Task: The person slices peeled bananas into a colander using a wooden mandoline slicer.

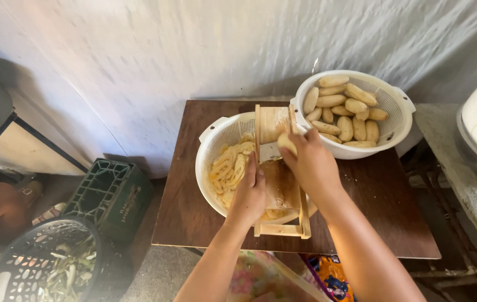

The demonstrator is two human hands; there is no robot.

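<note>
Slices of pale yellow banana (228, 168) fill the white perforated plastic bowl (210, 142) on the dark brown wooden worktop (182, 201). Across it lies a long wooden slicer board (281, 193), long axis running from the person toward the wall. The left hand (248, 193) is curled around its left rail. The right hand (312, 162) clasps 1 peeled banana (286, 143) against the blade. Rightmost, another white colander (397, 109) holds whole peeled bananas (343, 109).

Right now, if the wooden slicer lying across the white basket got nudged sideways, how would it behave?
The wooden slicer looks stiff, so it probably slides rather than bends. It only bridges the white basket rim, so it may tip. The left hand on its edge likely steadies it.
</note>
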